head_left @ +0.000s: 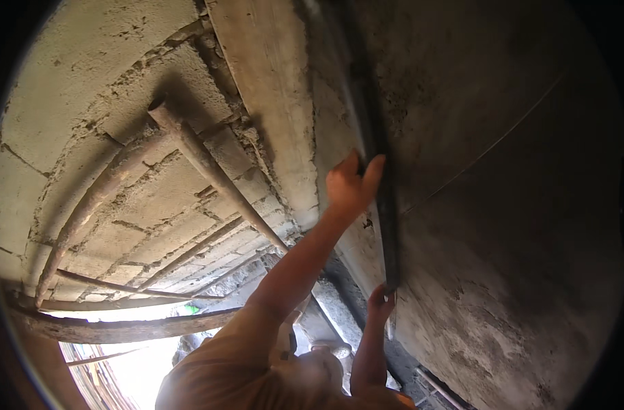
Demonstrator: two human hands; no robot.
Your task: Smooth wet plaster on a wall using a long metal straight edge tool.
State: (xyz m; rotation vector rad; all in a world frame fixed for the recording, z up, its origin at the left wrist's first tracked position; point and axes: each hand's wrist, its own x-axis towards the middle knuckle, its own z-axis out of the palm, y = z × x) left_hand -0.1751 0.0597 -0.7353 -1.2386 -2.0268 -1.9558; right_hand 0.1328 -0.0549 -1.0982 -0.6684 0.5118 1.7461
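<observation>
A long, straight dark bar [387, 232] runs from the top of the view down along the grey wall, blurred toward its upper part. My left hand [353, 183], arm stretched up, is closed at the bar's left edge, thumb and fingers around it. Lower down, my right hand [378, 305] is closed at the bar's bottom end, with its fingertips pinched there. A thin pale strip shows just below that hand. The wall side of the bar and part of each hand's grip are hidden.
Left stands a block wall [134, 232] with rough mortar joints, beside a smooth concrete column [271, 89]. Rusty poles [219, 179] lean there, and a wooden beam [127, 329] crosses below. A thin line [483, 154] runs across the grey plastered wall [503, 260].
</observation>
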